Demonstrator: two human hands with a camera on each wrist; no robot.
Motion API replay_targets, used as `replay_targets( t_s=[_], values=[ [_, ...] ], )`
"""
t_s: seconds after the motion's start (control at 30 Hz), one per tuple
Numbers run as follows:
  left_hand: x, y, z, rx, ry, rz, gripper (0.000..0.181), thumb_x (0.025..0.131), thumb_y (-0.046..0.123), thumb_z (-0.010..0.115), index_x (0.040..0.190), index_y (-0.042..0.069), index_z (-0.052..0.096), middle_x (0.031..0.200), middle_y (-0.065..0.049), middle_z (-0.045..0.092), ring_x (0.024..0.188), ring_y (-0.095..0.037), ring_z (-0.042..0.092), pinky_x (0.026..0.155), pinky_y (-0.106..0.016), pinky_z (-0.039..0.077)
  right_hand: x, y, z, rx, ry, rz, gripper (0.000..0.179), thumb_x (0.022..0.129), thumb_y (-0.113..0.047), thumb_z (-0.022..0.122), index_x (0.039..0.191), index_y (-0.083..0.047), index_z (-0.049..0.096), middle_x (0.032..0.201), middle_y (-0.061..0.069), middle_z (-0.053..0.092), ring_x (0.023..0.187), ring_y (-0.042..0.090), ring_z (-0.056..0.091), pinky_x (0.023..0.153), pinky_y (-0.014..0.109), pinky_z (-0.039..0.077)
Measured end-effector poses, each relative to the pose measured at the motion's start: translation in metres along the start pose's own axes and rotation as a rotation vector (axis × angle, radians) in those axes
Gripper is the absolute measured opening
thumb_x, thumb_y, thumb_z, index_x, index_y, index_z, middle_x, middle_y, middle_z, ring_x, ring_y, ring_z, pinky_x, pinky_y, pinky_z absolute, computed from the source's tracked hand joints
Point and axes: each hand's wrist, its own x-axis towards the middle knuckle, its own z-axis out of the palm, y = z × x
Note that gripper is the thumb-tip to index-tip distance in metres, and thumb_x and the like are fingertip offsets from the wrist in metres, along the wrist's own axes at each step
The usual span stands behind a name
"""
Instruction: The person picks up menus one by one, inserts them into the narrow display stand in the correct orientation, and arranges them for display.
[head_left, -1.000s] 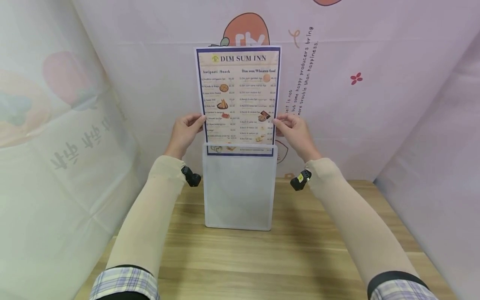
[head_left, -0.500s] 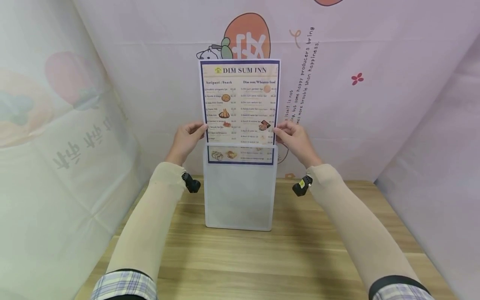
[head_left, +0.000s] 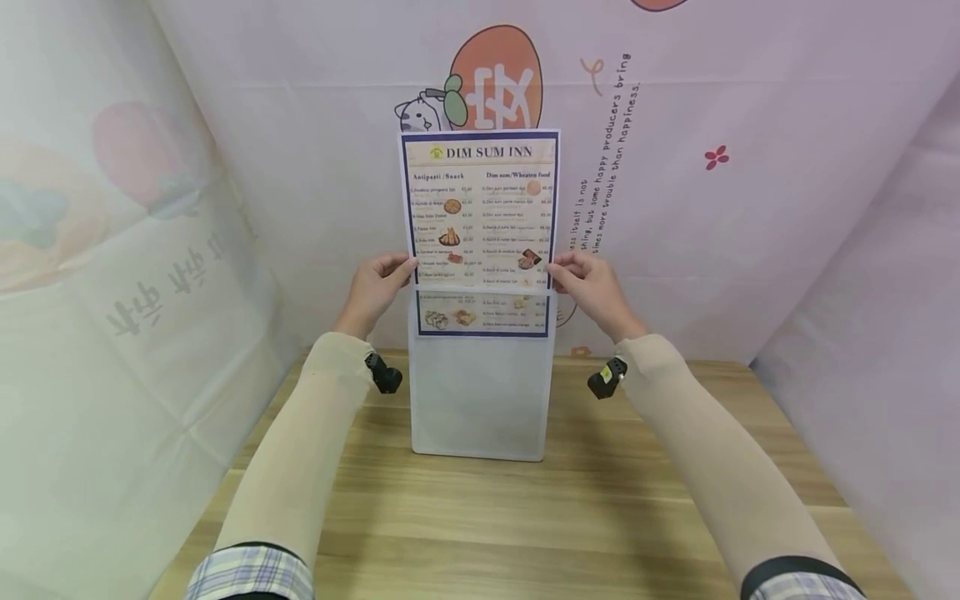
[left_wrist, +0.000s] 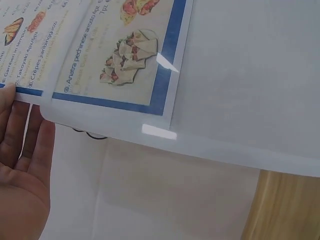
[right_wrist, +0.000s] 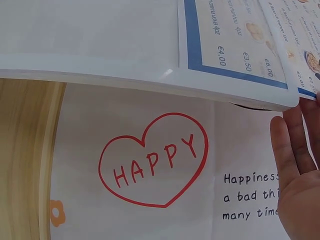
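Observation:
A printed menu sheet (head_left: 480,217) headed "DIM SUM INN" stands upright, its lower part inside a clear, white-edged sign holder (head_left: 480,400). My left hand (head_left: 373,287) pinches the menu's left edge between thumb and fingers, just above the holder's top rim. On the opposite edge, my right hand (head_left: 592,287) pinches the sheet at about the same height. Through the clear front, the left wrist view shows the menu's bottom corner (left_wrist: 160,102) within the holder. In the right wrist view the other bottom corner (right_wrist: 195,60) also lies behind the clear panel.
The holder stands on a wood-grain table (head_left: 480,517). Behind it hangs a pale printed cloth (head_left: 690,233), with more pale cloth on the left (head_left: 97,400) and right (head_left: 877,333). A small black camera sits on each wrist (head_left: 384,373).
The menu has slid down into the holder, more of its lower part now behind the clear front. Both hands have moved down with it, still pinching its edges. The holder stays in place.

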Motion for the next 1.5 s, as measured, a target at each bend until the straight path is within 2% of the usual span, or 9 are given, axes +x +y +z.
replay_targets(
  t_s=[0.33, 0.73, 0.8, 0.97, 1.2, 1.33, 1.5],
  values=[
    [0.0, -0.012, 0.001, 0.026, -0.004, -0.013, 0.04, 0.098, 0.044, 0.064, 0.124, 0.014, 0.069, 0.119, -0.001, 0.067, 0.114, -0.017, 0.058, 0.103, -0.036, 0.045, -0.003, 0.006, 0.0, -0.009, -0.031, -0.012, 0.031, 0.1, -0.033, 0.064, 0.115, -0.005, 0.065, 0.112, 0.01, 0.07, 0.102, 0.021, 0.064, 0.09, 0.033, 0.054],
    [-0.009, -0.02, 0.002, 0.053, -0.016, -0.018, 0.038, 0.098, 0.044, 0.063, 0.122, 0.014, 0.07, 0.12, -0.002, 0.066, 0.115, -0.02, 0.056, 0.102, -0.042, 0.044, -0.013, 0.013, 0.001, 0.005, -0.079, 0.017, 0.031, 0.101, -0.032, 0.063, 0.116, -0.005, 0.064, 0.113, 0.011, 0.067, 0.102, 0.024, 0.064, 0.097, 0.049, 0.05],
    [-0.011, -0.022, 0.003, 0.069, -0.017, -0.026, 0.04, 0.098, 0.045, 0.063, 0.123, 0.014, 0.069, 0.121, -0.002, 0.065, 0.116, -0.02, 0.055, 0.103, -0.044, 0.043, -0.014, 0.015, 0.002, 0.012, -0.085, 0.016, 0.03, 0.101, -0.032, 0.062, 0.115, -0.005, 0.064, 0.113, 0.011, 0.067, 0.102, 0.024, 0.065, 0.095, 0.047, 0.052],
    [-0.014, -0.024, 0.004, 0.092, -0.012, -0.031, 0.042, 0.098, 0.046, 0.063, 0.125, 0.014, 0.068, 0.122, -0.003, 0.063, 0.117, -0.021, 0.053, 0.104, -0.045, 0.041, -0.016, 0.019, 0.003, -0.001, -0.075, -0.004, 0.029, 0.103, -0.033, 0.059, 0.113, -0.006, 0.064, 0.112, 0.008, 0.068, 0.101, 0.022, 0.065, 0.09, 0.038, 0.055],
    [-0.016, -0.024, 0.004, 0.086, -0.021, -0.034, 0.042, 0.099, 0.045, 0.061, 0.128, 0.015, 0.067, 0.123, -0.003, 0.063, 0.118, -0.021, 0.053, 0.104, -0.044, 0.042, -0.017, 0.025, 0.005, 0.011, -0.059, -0.051, 0.033, 0.103, -0.035, 0.058, 0.116, -0.005, 0.062, 0.116, 0.01, 0.067, 0.103, 0.024, 0.064, 0.094, 0.047, 0.053],
    [-0.017, -0.024, 0.004, 0.097, -0.029, -0.028, 0.042, 0.101, 0.044, 0.059, 0.129, 0.014, 0.067, 0.124, -0.004, 0.063, 0.118, -0.021, 0.054, 0.104, -0.044, 0.043, -0.016, 0.026, 0.006, 0.013, -0.037, -0.042, 0.035, 0.101, -0.041, 0.06, 0.116, -0.009, 0.061, 0.117, 0.009, 0.068, 0.102, 0.023, 0.065, 0.091, 0.043, 0.055],
    [-0.017, -0.025, 0.003, 0.105, -0.033, -0.021, 0.04, 0.101, 0.043, 0.058, 0.127, 0.014, 0.067, 0.121, -0.004, 0.065, 0.114, -0.02, 0.056, 0.101, -0.043, 0.045, -0.016, 0.026, 0.007, 0.006, -0.044, -0.022, 0.031, 0.101, -0.039, 0.06, 0.114, -0.011, 0.058, 0.118, 0.01, 0.068, 0.101, 0.025, 0.066, 0.091, 0.048, 0.053]
  ],
)
